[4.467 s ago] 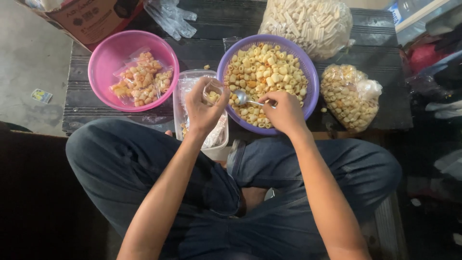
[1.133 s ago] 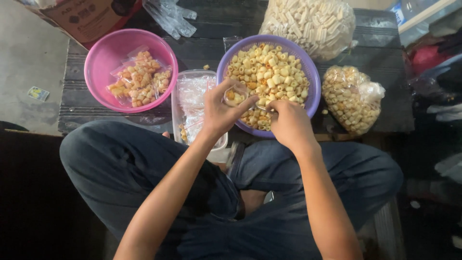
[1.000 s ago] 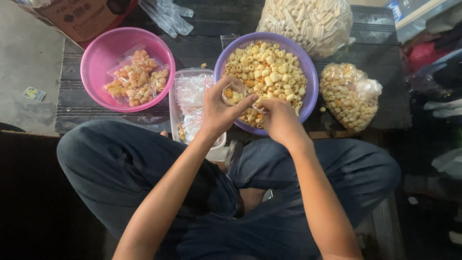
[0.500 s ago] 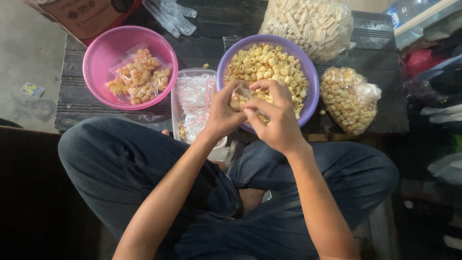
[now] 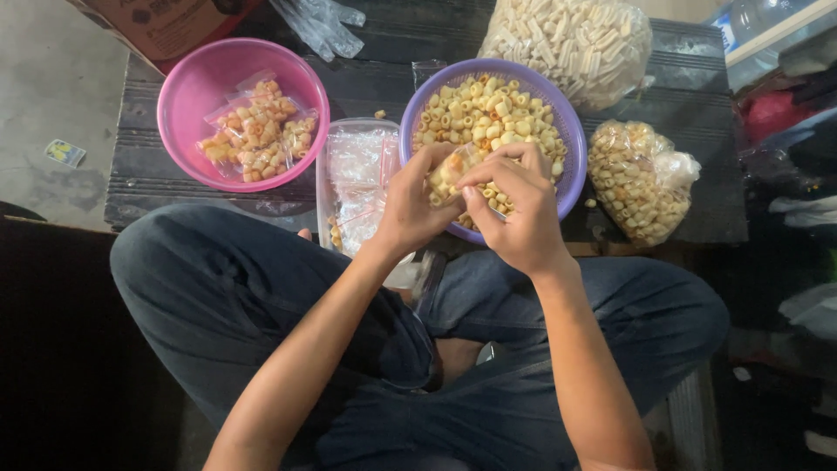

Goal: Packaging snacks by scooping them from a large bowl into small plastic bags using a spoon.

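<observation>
My left hand (image 5: pixel 408 208) and my right hand (image 5: pixel 516 209) meet over the near rim of a purple bowl (image 5: pixel 571 166) filled with pale tube-shaped snacks. Between their fingertips they pinch a small clear plastic bag (image 5: pixel 450 171) partly filled with the snacks. A clear plastic tub (image 5: pixel 356 166) with empty small bags stands just left of my left hand. A pink bowl (image 5: pixel 187 92) at the far left holds several filled small bags.
A big clear sack of white tube snacks (image 5: pixel 571 44) lies behind the purple bowl, and a smaller sack of yellowish snacks (image 5: pixel 636 179) lies to its right. All rest on a dark slatted platform (image 5: pixel 139 166). A cardboard box (image 5: pixel 166 22) and loose plastic bags (image 5: pixel 318 19) sit at the back left.
My right hand has left the snacks in the purple bowl and come up to join my left hand on the small bag. The spoon seen earlier is out of sight.
</observation>
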